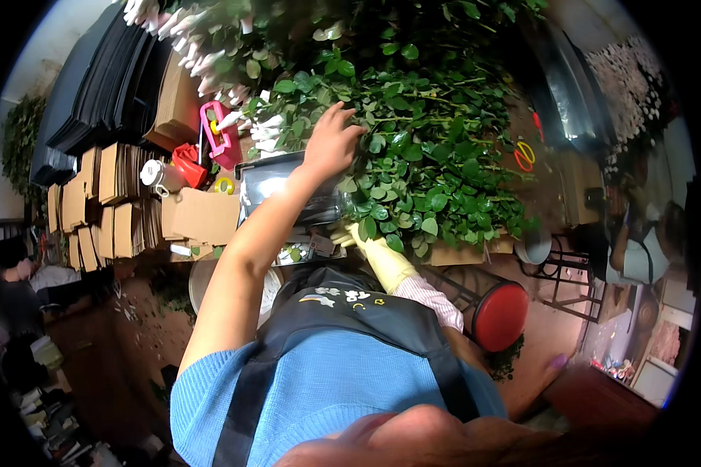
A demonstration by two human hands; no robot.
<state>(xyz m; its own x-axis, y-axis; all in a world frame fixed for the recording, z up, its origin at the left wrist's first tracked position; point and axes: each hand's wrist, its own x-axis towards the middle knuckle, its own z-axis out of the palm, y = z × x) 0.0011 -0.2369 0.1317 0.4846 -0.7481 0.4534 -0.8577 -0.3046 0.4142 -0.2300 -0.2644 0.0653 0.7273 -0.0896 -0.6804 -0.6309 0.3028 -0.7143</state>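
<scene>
Your left hand (332, 145) is bare, its fingers spread wide at the left side of the leafy stems (436, 148). The stems fill the middle of the worktop (547, 180) and reach its near edge. Your right hand (368, 240), in a smooth yellow glove, is at that edge, partly under leaves; you can't tell if it holds any. There's a bare brown strip right of the leaves, by the looped scissors (525, 156). Shiny plastic (258, 185) and flat, stiff cardboard (202, 216) crowd the left.
</scene>
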